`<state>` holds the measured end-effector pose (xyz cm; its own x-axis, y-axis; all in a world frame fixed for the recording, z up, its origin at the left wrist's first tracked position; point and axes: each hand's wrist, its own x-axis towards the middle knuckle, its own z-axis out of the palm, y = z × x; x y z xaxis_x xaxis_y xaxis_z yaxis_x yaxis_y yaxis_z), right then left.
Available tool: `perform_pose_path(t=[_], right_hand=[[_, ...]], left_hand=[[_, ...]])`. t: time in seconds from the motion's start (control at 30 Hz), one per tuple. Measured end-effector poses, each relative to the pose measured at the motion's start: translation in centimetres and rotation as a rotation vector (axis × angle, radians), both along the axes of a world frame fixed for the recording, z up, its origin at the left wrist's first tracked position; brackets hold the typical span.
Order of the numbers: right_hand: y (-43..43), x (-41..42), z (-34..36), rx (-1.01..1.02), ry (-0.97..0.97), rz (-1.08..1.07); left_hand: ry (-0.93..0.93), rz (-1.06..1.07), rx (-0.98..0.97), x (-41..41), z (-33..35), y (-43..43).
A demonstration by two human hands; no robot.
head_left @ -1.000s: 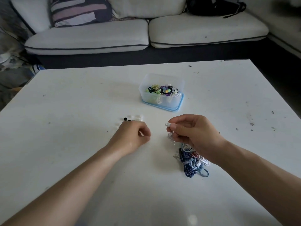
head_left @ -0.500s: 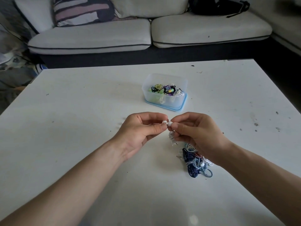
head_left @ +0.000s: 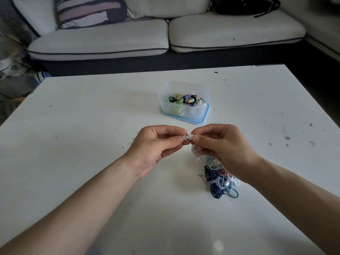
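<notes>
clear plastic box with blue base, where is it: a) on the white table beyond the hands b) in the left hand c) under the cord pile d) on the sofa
a: the clear plastic box stands on the white table, beyond left hand and right hand.

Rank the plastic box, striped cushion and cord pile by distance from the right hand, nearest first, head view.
1. Cord pile, just beneath the right hand.
2. Plastic box, ahead, slightly left.
3. Striped cushion, far left on the sofa.
</notes>
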<state>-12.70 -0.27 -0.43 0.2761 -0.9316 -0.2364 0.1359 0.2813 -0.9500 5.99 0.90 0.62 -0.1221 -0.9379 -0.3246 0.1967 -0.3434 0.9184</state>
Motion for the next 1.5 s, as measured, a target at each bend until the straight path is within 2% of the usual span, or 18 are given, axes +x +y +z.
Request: perform_pose_path(t=[0.43,0.7,1.5], right_hand=[[-0.11,-0.13,0.37,-0.020,0.032,0.070],[-0.17,-0.56,0.91,-0.037,0.021,0.170],[0.04,-0.37,0.77,-0.062,0.001,0.157]], left_hand=[[-0.097,-0.068,-0.091,0.27,0.14,-0.14],[-0.071,-0.133,-0.116,0.40,0.38,-0.07],[-0.041,-0.098,-0.119,0.14,0.06,-0.02]])
